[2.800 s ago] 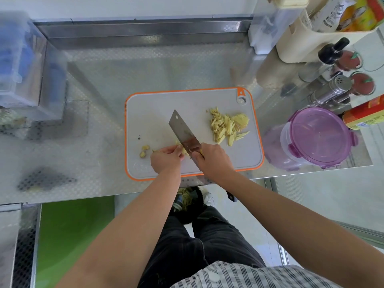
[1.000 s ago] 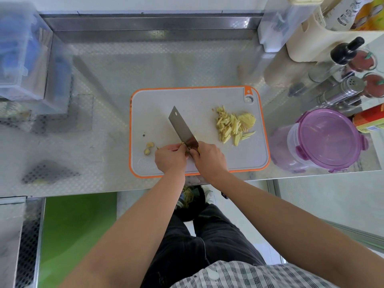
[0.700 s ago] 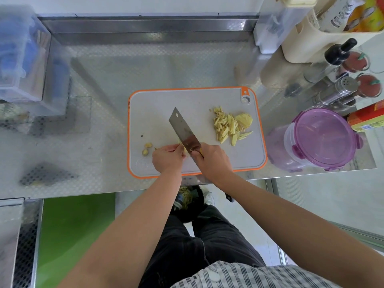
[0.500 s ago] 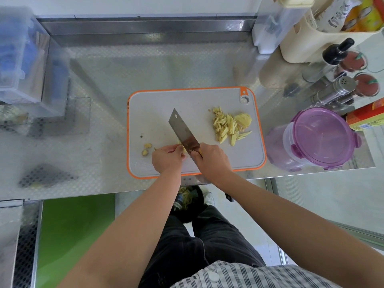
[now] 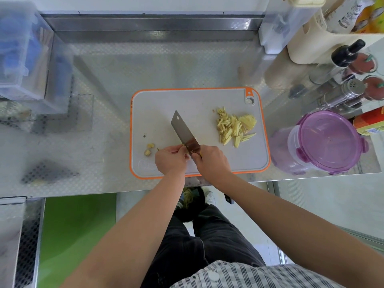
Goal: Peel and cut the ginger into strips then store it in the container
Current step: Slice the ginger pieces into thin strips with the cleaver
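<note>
Steel counter (image 5: 166, 65): pale yellow ginger strips (image 5: 230, 127) heaped on cutting board (image 5: 158, 113).

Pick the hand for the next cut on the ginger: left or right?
Right. The right hand grips the cleaver, blade over the cutting board. The left hand pinches the ginger piece beside the blade, so it likely just steadies.

Cleaver (image 5: 184, 132): smooth, glossy metal, between the fingers (image 5: 180, 151).
Cutting board (image 5: 158, 113): matt plastic, under the fingers.
Counter (image 5: 145, 65): embossed, dull-sheen steel, beyond the fingers.
Container (image 5: 326, 142): glossy translucent plastic, right of the fingers.
</note>
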`<state>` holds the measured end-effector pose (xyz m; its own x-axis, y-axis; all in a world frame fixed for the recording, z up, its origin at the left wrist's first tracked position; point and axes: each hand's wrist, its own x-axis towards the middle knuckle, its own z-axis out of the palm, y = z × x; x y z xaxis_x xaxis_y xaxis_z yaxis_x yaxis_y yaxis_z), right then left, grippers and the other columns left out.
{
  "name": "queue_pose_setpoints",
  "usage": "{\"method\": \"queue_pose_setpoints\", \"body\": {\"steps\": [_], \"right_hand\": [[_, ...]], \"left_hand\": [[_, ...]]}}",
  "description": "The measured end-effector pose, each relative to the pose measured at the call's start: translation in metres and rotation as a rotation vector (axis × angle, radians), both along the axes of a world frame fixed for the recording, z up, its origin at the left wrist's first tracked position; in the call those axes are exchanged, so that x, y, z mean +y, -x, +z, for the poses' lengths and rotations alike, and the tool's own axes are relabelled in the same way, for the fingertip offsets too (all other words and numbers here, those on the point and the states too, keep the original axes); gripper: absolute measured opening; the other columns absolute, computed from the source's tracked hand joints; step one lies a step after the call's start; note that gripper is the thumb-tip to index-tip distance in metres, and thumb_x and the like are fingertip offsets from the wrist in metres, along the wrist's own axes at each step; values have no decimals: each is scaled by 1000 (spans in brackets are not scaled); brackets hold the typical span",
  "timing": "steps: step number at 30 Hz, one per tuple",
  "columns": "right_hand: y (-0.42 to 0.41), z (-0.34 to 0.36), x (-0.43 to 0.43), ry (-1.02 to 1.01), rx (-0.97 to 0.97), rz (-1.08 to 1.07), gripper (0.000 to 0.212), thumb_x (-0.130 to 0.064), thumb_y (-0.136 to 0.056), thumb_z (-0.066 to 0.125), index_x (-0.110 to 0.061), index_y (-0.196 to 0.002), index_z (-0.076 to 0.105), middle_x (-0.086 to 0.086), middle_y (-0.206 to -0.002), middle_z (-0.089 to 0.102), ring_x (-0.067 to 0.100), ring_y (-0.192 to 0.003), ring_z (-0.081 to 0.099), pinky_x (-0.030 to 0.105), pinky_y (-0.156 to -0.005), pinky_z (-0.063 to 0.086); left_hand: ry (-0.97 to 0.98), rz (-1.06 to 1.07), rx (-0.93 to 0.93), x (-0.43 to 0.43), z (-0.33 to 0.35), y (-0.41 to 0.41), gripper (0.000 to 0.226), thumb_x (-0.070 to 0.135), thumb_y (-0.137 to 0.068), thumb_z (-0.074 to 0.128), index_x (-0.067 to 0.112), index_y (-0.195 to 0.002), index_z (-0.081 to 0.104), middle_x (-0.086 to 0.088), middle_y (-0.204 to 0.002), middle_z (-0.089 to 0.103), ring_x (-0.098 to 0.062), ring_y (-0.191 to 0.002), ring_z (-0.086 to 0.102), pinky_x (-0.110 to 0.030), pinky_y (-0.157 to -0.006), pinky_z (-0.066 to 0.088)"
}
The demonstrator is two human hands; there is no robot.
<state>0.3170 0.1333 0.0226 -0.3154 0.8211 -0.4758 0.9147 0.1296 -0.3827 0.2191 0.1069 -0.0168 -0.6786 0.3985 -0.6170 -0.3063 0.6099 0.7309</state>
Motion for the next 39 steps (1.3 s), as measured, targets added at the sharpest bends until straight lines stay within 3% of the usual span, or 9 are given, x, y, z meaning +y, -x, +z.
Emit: {"method": "queue_pose_setpoints", "body": {"steps": [5, 9, 15, 19, 24, 30, 39], "right_hand": [[4, -7, 0, -10, 18, -31, 30, -34, -99, 43, -6, -91, 52, 6, -80, 47, 26, -73, 46, 33, -61, 33], [2, -5, 4, -30, 107, -78, 29, -34, -99, 44, -9, -88, 50, 9, -81, 53, 30, -76, 52, 33, -60, 35], [-7, 4, 3, 9, 74, -11, 28, -33, -98, 44, -11, -81, 41, 3, -68, 41, 28, -71, 46, 32, -60, 34], [-7, 0, -1, 21, 67, -17, 27, -32, -97, 44, -12, -80, 40, 2, -66, 39, 28, -70, 46, 32, -59, 33], [-8, 3, -1, -10, 51, -6, 28, -34, -98, 43, -12, -81, 40, 0, -65, 37, 28, -70, 46, 32, -60, 33], [-10, 11, -2, -29, 60, 20, 27, -35, -97, 43, -12, -82, 42, 7, -75, 48, 28, -71, 48, 32, -61, 36], [-9, 7, -3, -19, 3, 26, 27, -33, -98, 42, -12, -82, 39, 5, -72, 43, 28, -70, 45, 32, -61, 34]], "left_hand": [[24, -42, 41, -2, -9, 2, 17, 19, -70, 76, 29, -59, 69, -1, -67, 73, -24, -66, 71, -44, -74, 59], [2, -43, 36, -1, 2, 0, 10, 13, -77, 75, 20, -71, 72, -5, -70, 73, -19, -60, 71, -37, -71, 60], [49, -150, 147, -8, -1, 5, 18, 19, -83, 65, 27, -67, 65, 2, -57, 67, -16, -53, 68, -40, -72, 58], [69, -196, 206, -11, 3, 7, 10, 27, -85, 64, 20, -77, 67, 0, -67, 70, -14, -50, 66, -39, -71, 58], [78, -232, 209, -11, 5, 10, 13, 29, -83, 71, 19, -76, 67, -3, -72, 72, -12, -47, 65, -33, -65, 57], [114, -233, 218, -11, -4, 11, 24, 29, -78, 73, 29, -58, 60, 1, -67, 71, -22, -65, 69, -39, -72, 57], [159, -272, 251, -7, 0, 10, 16, 37, -80, 71, 29, -67, 65, 2, -72, 72, -19, -74, 69, -34, -73, 55]]}}
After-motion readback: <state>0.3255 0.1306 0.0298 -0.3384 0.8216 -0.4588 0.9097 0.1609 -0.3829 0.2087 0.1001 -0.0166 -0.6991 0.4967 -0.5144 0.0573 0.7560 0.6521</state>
